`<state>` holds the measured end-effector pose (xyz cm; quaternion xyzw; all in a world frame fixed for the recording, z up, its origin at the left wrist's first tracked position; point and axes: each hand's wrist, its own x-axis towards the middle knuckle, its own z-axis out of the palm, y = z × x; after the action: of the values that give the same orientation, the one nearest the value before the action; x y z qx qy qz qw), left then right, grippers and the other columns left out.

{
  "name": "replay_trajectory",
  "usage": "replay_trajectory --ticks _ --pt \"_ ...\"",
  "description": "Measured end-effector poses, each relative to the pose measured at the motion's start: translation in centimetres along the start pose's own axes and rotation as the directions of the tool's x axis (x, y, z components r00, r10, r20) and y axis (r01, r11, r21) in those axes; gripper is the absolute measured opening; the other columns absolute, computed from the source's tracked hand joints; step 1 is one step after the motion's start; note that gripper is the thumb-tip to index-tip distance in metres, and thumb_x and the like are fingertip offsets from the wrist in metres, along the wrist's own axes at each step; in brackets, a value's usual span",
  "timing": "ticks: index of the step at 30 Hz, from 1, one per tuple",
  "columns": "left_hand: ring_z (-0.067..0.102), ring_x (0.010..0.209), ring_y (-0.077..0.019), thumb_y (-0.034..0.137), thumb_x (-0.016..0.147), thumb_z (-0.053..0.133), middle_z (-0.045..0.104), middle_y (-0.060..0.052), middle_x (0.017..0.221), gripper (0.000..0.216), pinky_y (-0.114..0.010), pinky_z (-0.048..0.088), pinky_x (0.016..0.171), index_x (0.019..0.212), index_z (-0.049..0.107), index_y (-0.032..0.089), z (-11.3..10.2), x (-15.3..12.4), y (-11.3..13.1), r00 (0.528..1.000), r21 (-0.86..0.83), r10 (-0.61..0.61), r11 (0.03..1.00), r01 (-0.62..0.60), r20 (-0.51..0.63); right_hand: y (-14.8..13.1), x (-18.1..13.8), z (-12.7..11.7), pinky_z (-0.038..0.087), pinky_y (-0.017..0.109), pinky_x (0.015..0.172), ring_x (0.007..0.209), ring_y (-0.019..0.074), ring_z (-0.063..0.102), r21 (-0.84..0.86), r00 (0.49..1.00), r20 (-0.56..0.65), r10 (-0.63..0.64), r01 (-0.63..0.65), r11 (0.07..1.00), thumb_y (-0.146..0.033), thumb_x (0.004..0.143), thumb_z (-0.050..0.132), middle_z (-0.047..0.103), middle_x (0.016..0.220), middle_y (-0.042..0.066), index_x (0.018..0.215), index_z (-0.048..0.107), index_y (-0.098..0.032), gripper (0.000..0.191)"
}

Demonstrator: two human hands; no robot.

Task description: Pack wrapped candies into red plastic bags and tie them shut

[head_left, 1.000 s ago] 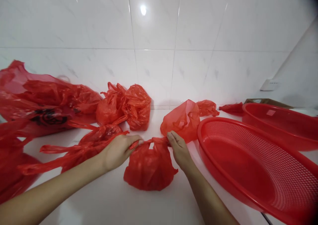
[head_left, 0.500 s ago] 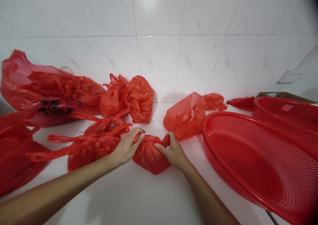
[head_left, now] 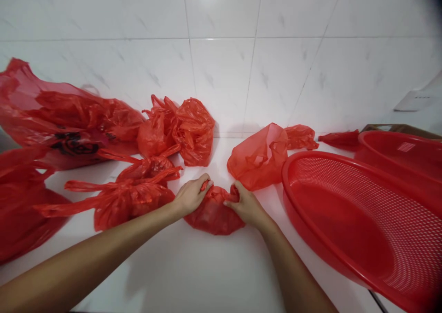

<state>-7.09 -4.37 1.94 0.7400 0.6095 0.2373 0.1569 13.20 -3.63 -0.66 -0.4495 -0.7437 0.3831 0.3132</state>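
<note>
Head view: left grip [head_left: 190,196] pinches a red bag [head_left: 214,216] by its top; right grip [head_left: 247,205] does likewise.

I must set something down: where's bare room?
White surface lies bare between the forearms, nearer than the held bag; a smaller patch lies beyond it, between wall-side bags. Crowded: left, by other bags; right, by the perforated basket.

Central bag [head_left: 217,218] on counter [head_left: 186,267], bags [head_left: 134,207] to its left, basket [head_left: 345,228] right, basin [head_left: 386,153] behind basket, wall [head_left: 221,83] beyond
</note>
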Motion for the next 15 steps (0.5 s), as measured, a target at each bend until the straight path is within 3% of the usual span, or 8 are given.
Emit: replay_trajectory --ticks 8,15 --pt "0.062 0.073 -0.0201 0.044 0.095 0.030 0.069 -0.001 0.085 0.028 -0.029 0.040 0.063 0.087 0.049 0.027 1.1 1.7 -2.1 0.994 0.109 -0.092 0.990 0.085 0.061 2.6 1.1 -1.2 0.036 0.026 0.060 0.068 0.0148 0.050 0.071 0.990 -0.112 0.089 -0.082 0.994 -0.026 0.072 0.057 0.054 0.074 -0.004 0.078 0.041 -0.022 0.017" --pt "0.060 0.069 -0.0198 0.043 0.096 0.028 0.071 -0.002 0.092 0.031 -0.029 0.036 0.059 0.085 0.051 0.026 1.6 1.9 -2.8 0.991 0.235 -0.102 0.969 0.080 0.084 2.6 1.1 -1.5 0.032 0.026 0.062 0.075 0.0155 0.054 -0.218 0.980 -0.131 0.148 -0.174 0.960 -0.023 0.078 0.056 0.064 0.087 -0.001 0.082 0.042 -0.022 0.015"
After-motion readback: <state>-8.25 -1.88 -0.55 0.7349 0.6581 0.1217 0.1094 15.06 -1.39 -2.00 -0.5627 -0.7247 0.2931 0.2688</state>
